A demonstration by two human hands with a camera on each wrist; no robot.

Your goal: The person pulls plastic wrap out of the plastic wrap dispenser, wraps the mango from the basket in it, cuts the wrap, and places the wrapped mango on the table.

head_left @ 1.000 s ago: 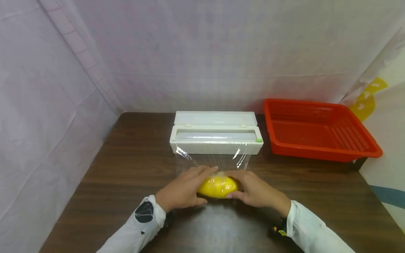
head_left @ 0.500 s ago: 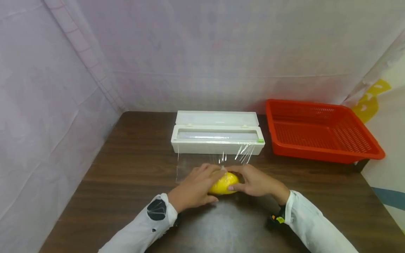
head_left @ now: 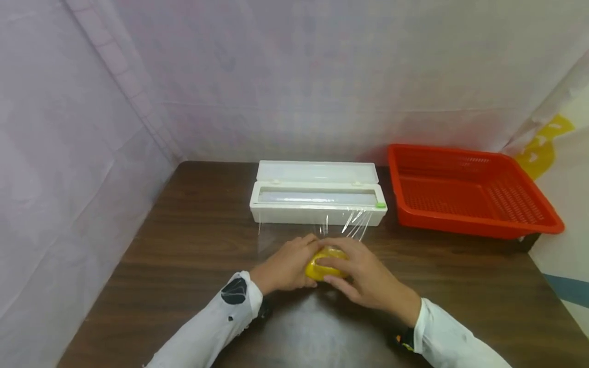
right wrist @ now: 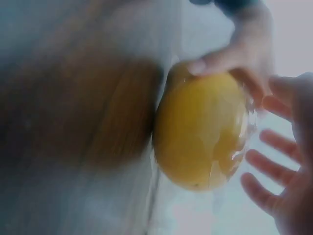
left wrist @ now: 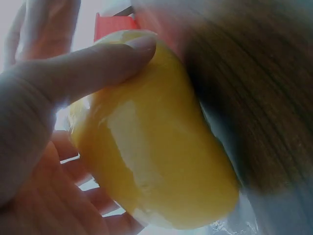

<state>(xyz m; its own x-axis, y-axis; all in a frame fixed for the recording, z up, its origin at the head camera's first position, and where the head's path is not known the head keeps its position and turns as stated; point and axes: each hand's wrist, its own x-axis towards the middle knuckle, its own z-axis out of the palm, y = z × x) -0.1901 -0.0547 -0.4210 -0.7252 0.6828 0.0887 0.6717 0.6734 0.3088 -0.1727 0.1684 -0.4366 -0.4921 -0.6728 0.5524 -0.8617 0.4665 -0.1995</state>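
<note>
A yellow mango (head_left: 315,271), covered in shiny cling film (head_left: 359,224), lies low over the table in front of the box. My left hand (head_left: 287,263) grips its left end; the left wrist view shows the thumb laid across the mango (left wrist: 156,147) and fingers round the far side. Over its right part is my right hand (head_left: 370,278). In the right wrist view those fingers are spread beside the mango (right wrist: 200,132), with a gap between. Film runs from the white cling film box (head_left: 317,215) to the mango. Part of the fruit is hidden by both hands.
The box's lid (head_left: 317,171) stands raised at the back, with the film roll (head_left: 317,197) inside and a green cutter (head_left: 380,205) at its right end. A red plastic basket (head_left: 460,226) sits at the back right of the brown table (head_left: 184,240). Curtains surround it.
Both hands and the mango have shifted slightly right. My left hand has closed round the mango's left end, while the right has let go and its fingers have spread over it.
</note>
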